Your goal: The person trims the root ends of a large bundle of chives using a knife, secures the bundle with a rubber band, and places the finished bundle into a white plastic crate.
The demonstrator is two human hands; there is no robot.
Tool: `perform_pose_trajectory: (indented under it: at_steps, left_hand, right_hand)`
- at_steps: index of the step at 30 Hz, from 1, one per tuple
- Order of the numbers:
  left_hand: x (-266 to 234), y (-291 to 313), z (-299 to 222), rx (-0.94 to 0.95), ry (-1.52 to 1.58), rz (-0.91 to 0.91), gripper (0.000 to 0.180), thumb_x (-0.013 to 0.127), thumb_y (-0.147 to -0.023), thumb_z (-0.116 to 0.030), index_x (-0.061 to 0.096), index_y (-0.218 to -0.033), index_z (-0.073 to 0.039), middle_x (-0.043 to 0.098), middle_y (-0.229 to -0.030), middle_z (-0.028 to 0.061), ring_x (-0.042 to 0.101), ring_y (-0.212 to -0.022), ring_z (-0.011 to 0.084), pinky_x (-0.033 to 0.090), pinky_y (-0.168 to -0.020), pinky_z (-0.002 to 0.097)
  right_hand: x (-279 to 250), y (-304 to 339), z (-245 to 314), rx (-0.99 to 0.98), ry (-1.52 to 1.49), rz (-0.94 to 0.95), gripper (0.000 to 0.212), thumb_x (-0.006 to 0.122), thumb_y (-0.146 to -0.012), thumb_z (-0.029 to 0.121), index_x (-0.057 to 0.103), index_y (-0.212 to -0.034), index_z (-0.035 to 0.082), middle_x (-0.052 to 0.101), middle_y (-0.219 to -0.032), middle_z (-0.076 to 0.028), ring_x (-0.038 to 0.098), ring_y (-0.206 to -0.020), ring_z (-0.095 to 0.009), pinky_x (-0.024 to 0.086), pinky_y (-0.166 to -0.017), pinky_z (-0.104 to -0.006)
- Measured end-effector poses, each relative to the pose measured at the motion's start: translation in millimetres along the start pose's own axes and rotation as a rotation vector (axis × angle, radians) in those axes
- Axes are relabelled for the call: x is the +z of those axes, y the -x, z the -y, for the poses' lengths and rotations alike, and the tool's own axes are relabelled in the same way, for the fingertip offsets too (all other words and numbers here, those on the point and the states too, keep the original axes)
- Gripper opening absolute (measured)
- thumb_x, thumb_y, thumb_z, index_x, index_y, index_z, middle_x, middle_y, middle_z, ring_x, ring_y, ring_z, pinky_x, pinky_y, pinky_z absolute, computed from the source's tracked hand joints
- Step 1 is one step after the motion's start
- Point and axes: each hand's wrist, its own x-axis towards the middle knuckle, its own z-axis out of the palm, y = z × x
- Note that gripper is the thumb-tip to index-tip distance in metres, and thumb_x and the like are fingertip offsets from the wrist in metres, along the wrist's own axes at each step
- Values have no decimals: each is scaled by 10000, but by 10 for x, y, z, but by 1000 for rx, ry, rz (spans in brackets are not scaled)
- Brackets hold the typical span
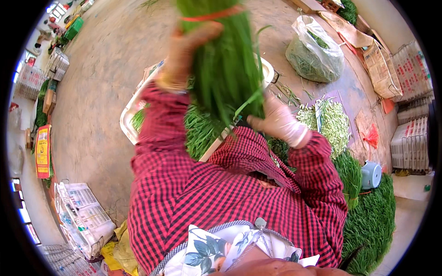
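A thick bundle of long green chives (225, 64) is held up in front of me, with a red band (214, 14) round its upper part. My left hand (191, 50) grips its left side just below the band, thumb across the front. At the lower right end, my gloved right hand (283, 120) curls round the leaves; some of its fingers are hidden behind them. Both the bundle and my left hand are smeared by motion. Beneath them, a white tray (126, 120) holds more loose chives (199, 133).
Pale cut stalk ends (334, 122) lie to the right. Beyond them stands a clear plastic bag (315, 57) of greens. A blue-grey stool (371, 175) sits beside a big heap of chives (370, 225). Stacked white crates (411, 145) line the right wall; another crate (87, 214) is at lower left.
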Motion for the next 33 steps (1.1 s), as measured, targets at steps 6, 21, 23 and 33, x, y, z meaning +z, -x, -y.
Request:
perform_pose_trajectory:
  at_steps: [6,21,23,33]
  left_hand:
    - [-830,-62,-957,105,-950,-85,543,770,-792,-69,531,-1272,21,686,-1110,107,669,-966,177,546,-863,311]
    - [-1071,-404,2790,-919,-1425,282,1005,789,-623,-583,449,-1430,-88,612,-1285,182,578,-1200,320,434,-1024,390]
    - [-1398,-263,3070,-915,-1278,266,1020,789,-626,-579,427,-1445,-91,610,-1288,176,581,-1195,313,433,-1027,387]
    - [-1380,-77,3200,-782,-1457,271,995,730,-752,-581,312,-1497,-72,508,-1384,216,543,-1221,346,434,-1023,425]
  right_hand:
    - [451,622,-1438,217,-361,152,550,690,-868,233,522,-1317,-36,645,-1190,-172,637,-1065,-242,490,-948,-342]
    - [127,1506,-1767,769,-558,-148,394,656,-930,105,555,-1287,-26,642,-1084,-55,612,-991,-130,486,-907,-249]
    - [249,1538,-1875,794,-614,-179,401,659,-928,104,552,-1292,-23,640,-1115,-63,612,-1011,-136,491,-906,-257]
    - [210,603,-1764,584,-399,-64,416,654,-921,169,567,-1289,-2,687,-983,-103,664,-910,-168,521,-825,-293]
